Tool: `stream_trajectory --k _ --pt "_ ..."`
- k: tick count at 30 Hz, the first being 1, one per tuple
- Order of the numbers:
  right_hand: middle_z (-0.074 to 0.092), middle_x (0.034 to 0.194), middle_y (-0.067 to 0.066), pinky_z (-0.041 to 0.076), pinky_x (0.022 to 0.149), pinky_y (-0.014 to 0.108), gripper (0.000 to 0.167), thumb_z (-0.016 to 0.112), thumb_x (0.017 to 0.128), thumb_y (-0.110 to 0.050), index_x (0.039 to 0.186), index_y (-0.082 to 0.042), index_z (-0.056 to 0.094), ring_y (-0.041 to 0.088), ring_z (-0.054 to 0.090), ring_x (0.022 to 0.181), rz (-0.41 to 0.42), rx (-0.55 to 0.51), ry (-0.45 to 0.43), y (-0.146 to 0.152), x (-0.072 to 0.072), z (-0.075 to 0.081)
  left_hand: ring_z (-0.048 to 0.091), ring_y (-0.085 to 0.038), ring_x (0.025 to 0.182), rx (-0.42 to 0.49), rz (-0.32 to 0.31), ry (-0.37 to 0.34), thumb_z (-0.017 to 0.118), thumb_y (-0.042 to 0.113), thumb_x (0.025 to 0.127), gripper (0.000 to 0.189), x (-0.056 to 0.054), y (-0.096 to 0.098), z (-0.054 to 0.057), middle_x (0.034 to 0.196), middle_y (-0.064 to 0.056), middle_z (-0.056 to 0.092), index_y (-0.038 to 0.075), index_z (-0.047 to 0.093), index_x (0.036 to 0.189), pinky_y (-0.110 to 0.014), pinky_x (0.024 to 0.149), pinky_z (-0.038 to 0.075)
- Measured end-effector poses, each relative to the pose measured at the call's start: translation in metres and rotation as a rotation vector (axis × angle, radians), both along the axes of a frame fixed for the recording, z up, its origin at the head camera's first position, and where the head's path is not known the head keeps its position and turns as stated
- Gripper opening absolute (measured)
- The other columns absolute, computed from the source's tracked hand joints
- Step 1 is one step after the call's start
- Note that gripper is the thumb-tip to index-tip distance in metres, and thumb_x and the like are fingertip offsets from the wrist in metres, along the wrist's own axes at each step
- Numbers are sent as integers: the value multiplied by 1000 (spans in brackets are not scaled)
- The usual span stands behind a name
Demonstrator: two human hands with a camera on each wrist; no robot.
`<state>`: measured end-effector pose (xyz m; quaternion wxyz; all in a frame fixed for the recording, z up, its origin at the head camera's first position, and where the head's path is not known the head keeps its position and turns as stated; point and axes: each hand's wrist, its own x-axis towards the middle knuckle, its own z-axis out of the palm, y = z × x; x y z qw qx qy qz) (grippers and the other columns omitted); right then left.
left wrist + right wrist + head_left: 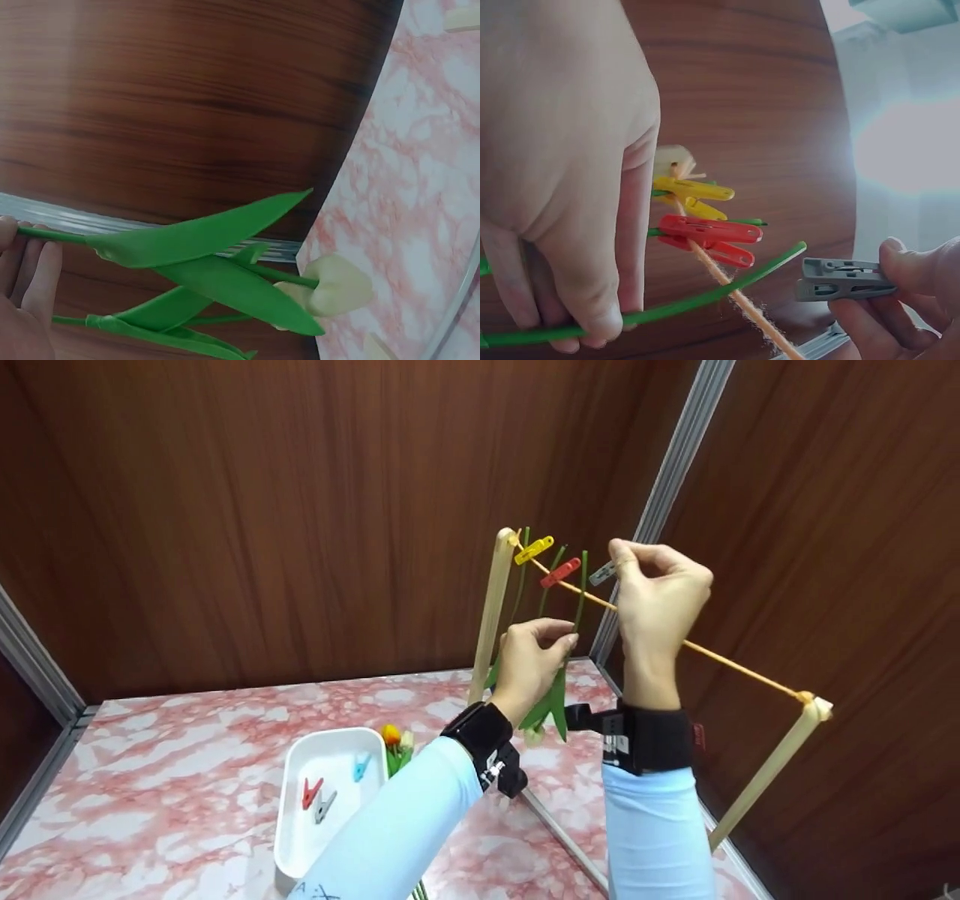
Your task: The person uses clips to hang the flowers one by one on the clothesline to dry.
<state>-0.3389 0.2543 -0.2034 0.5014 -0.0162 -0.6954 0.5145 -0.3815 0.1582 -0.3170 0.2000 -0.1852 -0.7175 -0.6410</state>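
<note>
My left hand (532,660) pinches the green stem (705,301) of an artificial white tulip (339,285), its bloom hanging downward and its stem end crossing an orange rope (739,666). Between thumb and fingers, my right hand (660,592) holds a grey clothespin (844,279) close to that stem end, apart from it. Farther along the rope, a yellow clothespin (534,550) and a red clothespin (561,573) each clip a stem. In the head view, my right fingers cover part of the grey clothespin.
The rope runs between a left wooden post (491,615) and a right wooden post (772,769). On the marbled table (187,780), a white tray (289,817) contains red, grey and blue clothespins. Beside it lie an orange tulip (391,734) and a white one, partly behind my left sleeve.
</note>
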Motion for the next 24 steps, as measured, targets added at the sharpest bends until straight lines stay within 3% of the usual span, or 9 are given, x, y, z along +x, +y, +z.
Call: stream_trajectory --k 6,15,20,24 --pt "77 79 1 41 59 22 12 85 87 -26 86 -14 85 10 62 68 -37 53 -145 -2 -8 0 70 -10 82 -16 -13 -14 79 10 91 13 -2 0 -3 92 2 78 7 81 103 -18 71 54" --pt "72 79 4 45 59 23 16 79 91 -21 93 -5 82 10 58 70 2 116 -293 -1 -13 -2 66 -2 79 -41 -7 -6 78 12 93 13 -4 0 -4 93 3 78 10 81 105 -18 71 53" --pt "74 89 7 49 61 22 21 77 93 -24 102 -5 81 12 62 75 39 160 -403 -2 -12 0 68 -5 81 -39 -15 2 78 11 92 12 -7 -1 -6 94 2 78 9 81 104 -18 72 54" --pt "76 102 11 50 67 24 27 77 93 -26 111 -5 79 18 63 88 42 212 -500 -2 -7 5 68 -6 83 -25 -34 6 78 9 92 13 -8 -2 -7 95 1 78 6 81 104 -18 74 54"
